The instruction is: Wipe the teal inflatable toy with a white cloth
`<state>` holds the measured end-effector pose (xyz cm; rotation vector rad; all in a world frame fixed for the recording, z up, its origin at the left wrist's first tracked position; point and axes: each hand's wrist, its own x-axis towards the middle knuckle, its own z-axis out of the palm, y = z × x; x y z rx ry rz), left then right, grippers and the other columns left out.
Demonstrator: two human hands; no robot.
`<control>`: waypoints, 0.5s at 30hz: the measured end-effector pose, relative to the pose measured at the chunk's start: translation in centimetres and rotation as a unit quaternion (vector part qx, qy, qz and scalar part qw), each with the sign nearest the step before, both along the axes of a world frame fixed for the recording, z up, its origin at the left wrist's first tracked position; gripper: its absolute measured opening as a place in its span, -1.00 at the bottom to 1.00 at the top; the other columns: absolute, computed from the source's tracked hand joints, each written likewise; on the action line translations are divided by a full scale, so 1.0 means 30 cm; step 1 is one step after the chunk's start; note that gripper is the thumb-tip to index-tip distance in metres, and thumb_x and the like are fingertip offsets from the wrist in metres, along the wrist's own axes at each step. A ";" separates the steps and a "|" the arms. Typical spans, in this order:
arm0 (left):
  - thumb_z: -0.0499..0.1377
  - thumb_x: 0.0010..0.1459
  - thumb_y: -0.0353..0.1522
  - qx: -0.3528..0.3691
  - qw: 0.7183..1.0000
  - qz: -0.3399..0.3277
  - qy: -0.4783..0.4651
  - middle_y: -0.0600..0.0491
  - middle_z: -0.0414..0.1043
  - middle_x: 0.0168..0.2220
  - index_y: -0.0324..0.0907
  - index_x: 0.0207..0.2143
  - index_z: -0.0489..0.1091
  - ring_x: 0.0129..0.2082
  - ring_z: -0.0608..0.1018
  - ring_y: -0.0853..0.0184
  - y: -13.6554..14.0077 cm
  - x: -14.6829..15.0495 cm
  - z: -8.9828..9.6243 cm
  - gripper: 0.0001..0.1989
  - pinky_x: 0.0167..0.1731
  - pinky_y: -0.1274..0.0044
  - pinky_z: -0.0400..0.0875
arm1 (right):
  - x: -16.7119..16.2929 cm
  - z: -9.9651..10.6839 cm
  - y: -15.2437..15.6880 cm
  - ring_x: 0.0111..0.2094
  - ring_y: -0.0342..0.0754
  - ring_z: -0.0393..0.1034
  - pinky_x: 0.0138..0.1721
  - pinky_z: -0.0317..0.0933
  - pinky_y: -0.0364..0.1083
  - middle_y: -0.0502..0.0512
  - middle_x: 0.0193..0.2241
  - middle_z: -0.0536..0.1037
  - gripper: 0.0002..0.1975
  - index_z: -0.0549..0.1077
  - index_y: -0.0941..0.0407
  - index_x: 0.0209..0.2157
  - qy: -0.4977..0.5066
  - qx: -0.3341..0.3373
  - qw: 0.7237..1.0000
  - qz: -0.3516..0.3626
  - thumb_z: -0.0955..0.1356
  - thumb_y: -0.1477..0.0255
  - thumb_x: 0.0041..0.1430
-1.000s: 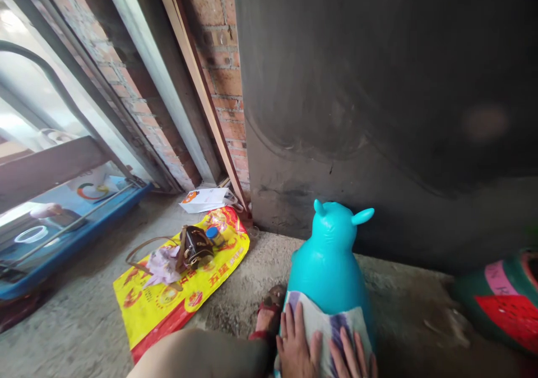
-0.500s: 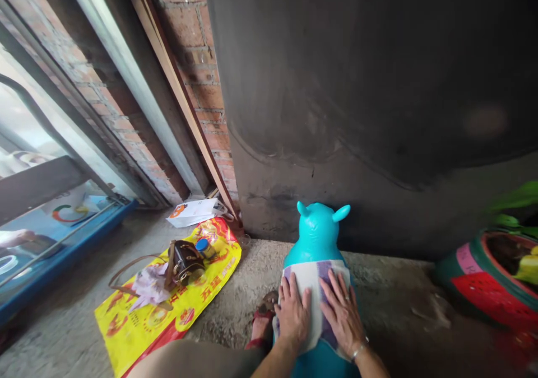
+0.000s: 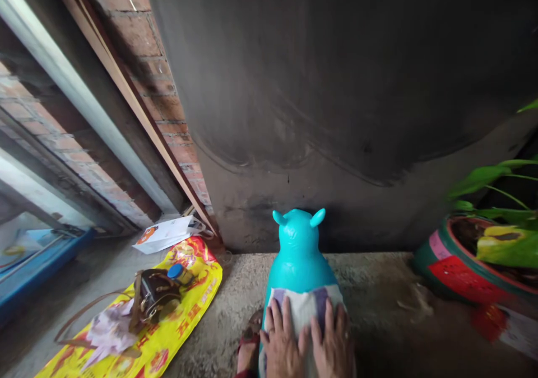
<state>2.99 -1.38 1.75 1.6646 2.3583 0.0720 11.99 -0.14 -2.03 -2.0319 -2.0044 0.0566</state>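
A turquoise inflatable animal toy [image 3: 299,253] with two small ears stands on the concrete floor, facing the dark wall. A white and purple cloth [image 3: 303,306] lies over its back. My left hand [image 3: 281,344] and my right hand [image 3: 335,344] press flat on the cloth side by side, fingers spread. A foot in a red sandal [image 3: 246,350] shows just left of the toy.
A yellow printed bag [image 3: 168,333] lies on the floor at left, bearing a brown strapped handbag [image 3: 152,298], a blue-capped jar [image 3: 176,271] and crumpled fabric. A white paper bag [image 3: 166,233] leans by the brick wall. A painted plant pot [image 3: 454,271] stands at right.
Both hands slid down the toy's back toward me with the cloth. The view swung right, so the bag shifted left and more of the plant pot shows.
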 end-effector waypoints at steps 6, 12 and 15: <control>-0.16 0.27 -0.13 -0.007 1.000 0.000 0.021 -0.26 -0.11 0.35 -0.18 0.31 -0.20 0.32 0.08 -0.03 0.081 0.006 0.087 -0.37 0.15 0.07 0.21 | 0.065 0.054 0.127 0.30 0.30 -0.08 0.16 0.12 0.23 0.37 0.30 0.02 -0.35 -0.04 0.15 0.29 0.015 -0.116 0.991 -0.071 0.07 0.11 0.28; 0.08 0.12 -0.18 0.053 0.995 -0.055 0.056 -0.19 -0.08 0.34 -0.10 0.26 0.04 0.33 0.07 -0.01 -0.091 0.025 -0.001 -0.34 0.17 0.07 0.16 | 0.113 -0.247 -0.178 0.18 0.27 0.21 0.09 0.23 0.19 0.41 0.12 0.35 -0.39 0.40 0.25 0.01 0.009 0.037 0.996 -0.075 0.05 0.10 0.28; 0.20 -0.04 -0.18 0.085 0.992 -0.054 0.080 -0.20 0.04 0.31 -0.07 0.20 0.17 0.30 0.12 -0.07 -0.117 0.055 -0.032 -0.29 0.14 0.01 0.16 | 0.151 -0.343 -0.237 0.10 0.25 0.31 0.16 0.13 0.25 0.32 -0.05 0.51 -0.56 0.52 0.13 -0.29 -0.021 0.069 0.996 -0.051 0.13 0.19 0.26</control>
